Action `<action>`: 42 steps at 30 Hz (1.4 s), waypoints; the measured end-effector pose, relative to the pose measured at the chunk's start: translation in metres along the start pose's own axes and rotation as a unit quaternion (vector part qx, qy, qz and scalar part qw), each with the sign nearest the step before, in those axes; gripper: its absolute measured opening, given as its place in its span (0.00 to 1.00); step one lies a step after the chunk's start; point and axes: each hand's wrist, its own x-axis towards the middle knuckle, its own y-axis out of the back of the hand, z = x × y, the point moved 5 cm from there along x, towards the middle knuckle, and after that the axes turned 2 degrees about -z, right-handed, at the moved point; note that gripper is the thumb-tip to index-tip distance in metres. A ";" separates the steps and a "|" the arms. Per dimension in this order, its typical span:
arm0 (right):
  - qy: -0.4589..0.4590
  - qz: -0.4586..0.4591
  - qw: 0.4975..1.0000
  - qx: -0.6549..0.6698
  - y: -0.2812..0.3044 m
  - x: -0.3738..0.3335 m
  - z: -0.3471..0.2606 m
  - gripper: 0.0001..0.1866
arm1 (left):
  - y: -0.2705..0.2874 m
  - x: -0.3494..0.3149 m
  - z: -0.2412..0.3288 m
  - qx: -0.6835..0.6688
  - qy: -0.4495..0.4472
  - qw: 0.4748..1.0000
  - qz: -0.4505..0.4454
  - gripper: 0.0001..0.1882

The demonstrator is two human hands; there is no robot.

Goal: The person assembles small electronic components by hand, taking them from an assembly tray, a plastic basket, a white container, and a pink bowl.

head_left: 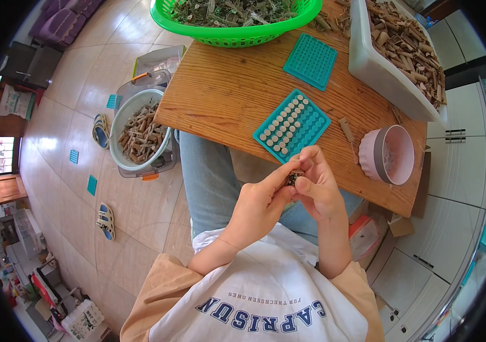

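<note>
Bright, even daylight with soft shadows, floor glare at the upper left, and strong fisheye bending at the black rim.

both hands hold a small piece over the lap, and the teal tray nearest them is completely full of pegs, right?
Not quite. The head view shows both hands pinching a small piece, but the nearest teal tray is only partly filled; its right-hand rows are empty.

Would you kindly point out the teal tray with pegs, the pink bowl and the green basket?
Teal tray [305, 128]: head view, empty right half.
Pink bowl [368, 155]: head view, outer wall.
Green basket [237, 35]: head view, front rim.
</note>
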 end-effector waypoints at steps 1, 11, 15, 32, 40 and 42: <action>-0.001 0.000 1.000 0.001 0.000 0.000 0.000 0.18 | 0.000 0.001 -0.002 -0.008 -0.005 1.000 0.007 0.20; -0.049 0.039 0.995 0.082 0.002 0.006 0.004 0.21 | -0.001 0.006 -0.002 0.007 0.006 0.999 0.051 0.19; -0.019 0.055 0.996 0.065 0.006 0.017 0.001 0.26 | -0.002 0.019 -0.007 0.005 -0.002 0.999 0.053 0.17; -0.032 0.029 0.998 0.045 0.009 0.053 -0.027 0.17 | -0.003 0.072 -0.028 -0.474 0.085 0.875 -0.041 0.15; 0.157 0.332 0.473 -0.801 0.031 0.022 -0.095 0.16 | 0.013 0.066 -0.026 -0.525 0.045 0.850 -0.027 0.12; 0.119 0.335 0.467 -0.809 0.048 0.021 -0.091 0.16 | 0.013 0.066 -0.023 -0.525 0.045 0.849 -0.036 0.12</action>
